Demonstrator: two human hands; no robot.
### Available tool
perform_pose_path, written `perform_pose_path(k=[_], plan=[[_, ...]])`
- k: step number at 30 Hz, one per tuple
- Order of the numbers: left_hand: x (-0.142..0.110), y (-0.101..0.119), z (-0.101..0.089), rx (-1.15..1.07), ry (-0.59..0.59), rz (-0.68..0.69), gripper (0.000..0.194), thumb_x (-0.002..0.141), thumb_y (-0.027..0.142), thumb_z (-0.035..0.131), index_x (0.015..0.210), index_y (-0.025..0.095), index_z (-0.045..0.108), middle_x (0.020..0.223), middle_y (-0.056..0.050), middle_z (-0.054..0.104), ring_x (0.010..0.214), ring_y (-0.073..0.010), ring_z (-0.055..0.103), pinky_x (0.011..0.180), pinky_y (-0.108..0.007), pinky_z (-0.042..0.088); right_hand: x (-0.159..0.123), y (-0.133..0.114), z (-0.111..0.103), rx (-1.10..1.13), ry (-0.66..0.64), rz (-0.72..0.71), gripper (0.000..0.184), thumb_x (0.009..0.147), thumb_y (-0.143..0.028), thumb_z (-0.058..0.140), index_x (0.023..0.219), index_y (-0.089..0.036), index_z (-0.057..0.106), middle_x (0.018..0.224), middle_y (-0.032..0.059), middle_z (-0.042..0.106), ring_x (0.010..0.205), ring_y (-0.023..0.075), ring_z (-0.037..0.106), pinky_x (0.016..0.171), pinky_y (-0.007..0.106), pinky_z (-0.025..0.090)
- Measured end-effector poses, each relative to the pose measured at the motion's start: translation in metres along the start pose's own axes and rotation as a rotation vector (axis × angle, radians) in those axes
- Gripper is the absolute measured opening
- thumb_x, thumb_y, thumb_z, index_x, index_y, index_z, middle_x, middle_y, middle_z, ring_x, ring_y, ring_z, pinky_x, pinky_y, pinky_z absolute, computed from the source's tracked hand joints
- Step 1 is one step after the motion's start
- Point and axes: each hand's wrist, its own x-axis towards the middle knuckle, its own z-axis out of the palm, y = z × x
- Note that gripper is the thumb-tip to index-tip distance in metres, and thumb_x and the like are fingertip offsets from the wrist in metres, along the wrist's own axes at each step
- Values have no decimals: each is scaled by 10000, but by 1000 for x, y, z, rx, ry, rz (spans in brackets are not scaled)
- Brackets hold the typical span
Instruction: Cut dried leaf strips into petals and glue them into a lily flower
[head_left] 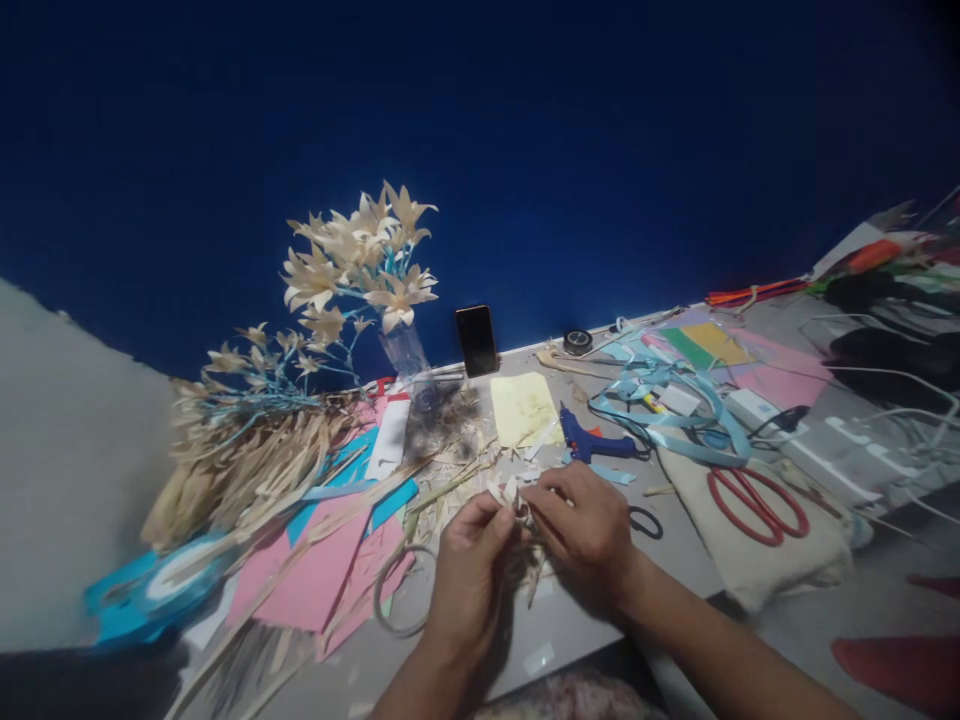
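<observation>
Between my two hands, over the front of the table, is a small pale flower [507, 491] that looks made of dried husk. My left hand [474, 550] is closed, thumb and fingers pinching the flower from the left. From the right, my right hand [583, 520] has its fingertips curled onto the flower's petals; part of the flower is hidden behind them. Dried scraps hang below the hands. A blue glue gun [596, 440] lies just beyond my right hand, and a black scissor handle [646, 522] shows beside it.
Finished-looking flowers [360, 255] stand in a clear vase [409, 365] at the back left. Dried husks [240, 460] and pink paper [315, 565] cover the left. A phone [477, 340] leans on the wall. Red-handled scissors [757, 507] rest on a cloth [705, 510] at right, near blue ribbon [675, 440].
</observation>
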Motion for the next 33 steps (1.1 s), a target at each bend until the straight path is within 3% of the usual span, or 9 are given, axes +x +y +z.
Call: perform_pose_path(k=[5,9,12,15,20,24,26,30,33], plan=[[12,-6,4,-55,20,-3,257,663,244,893,727,135,670,692,-20,695,627,-99,617,641,-197,516,2,-4,1,88,-8,13,179,946,-129,525,939,-187,694,838,70,663,766,211,539,667,323,397],[21,3,0,-63,34,-26,290,603,207,928,722,122,677,702,-25,692,624,-89,611,609,-170,511,-3,21,-1,179,-14,38,215,937,-69,503,1022,-166,676,876,73,657,825,205,581,724,308,456],[26,14,-4,-24,57,-37,343,564,225,949,717,130,657,690,-24,690,604,-91,612,593,-171,514,-9,59,-6,-54,-133,154,179,935,-124,552,1067,-145,670,998,120,675,957,264,583,825,362,459],[33,24,-7,34,87,-18,378,569,262,948,733,150,626,661,-9,677,579,-88,601,574,-167,504,-14,98,-8,-273,-385,300,305,880,-155,628,1182,-123,641,1146,160,657,1050,315,554,890,402,432],[46,32,-12,123,130,63,392,594,314,930,739,170,595,611,24,636,535,-82,566,531,-162,469,-17,124,-4,-366,-613,331,344,866,-144,598,1207,-148,637,1122,144,670,1036,318,542,840,392,382],[55,37,-14,179,155,122,400,600,345,923,747,177,591,587,37,622,513,-76,550,513,-157,445,-15,127,3,-390,-596,319,510,806,-74,572,1306,-170,595,1280,144,620,1088,327,515,843,404,351],[59,39,-14,189,164,146,406,598,344,924,760,181,589,579,45,618,505,-72,541,508,-154,436,-14,129,6,-389,-585,329,487,788,-90,581,1267,-172,616,1304,146,606,1099,333,508,848,409,346],[66,40,-15,170,179,157,416,595,348,924,782,183,591,583,53,615,499,-66,529,500,-151,426,-13,136,7,-369,-553,348,327,759,-122,567,1072,-153,654,1174,148,650,1029,323,538,824,405,364],[70,39,-14,156,200,158,413,596,351,920,772,183,586,572,59,599,493,-69,520,484,-155,414,-16,141,0,-261,-405,327,340,741,-119,530,1063,-151,636,1068,136,686,992,307,590,852,411,407]])
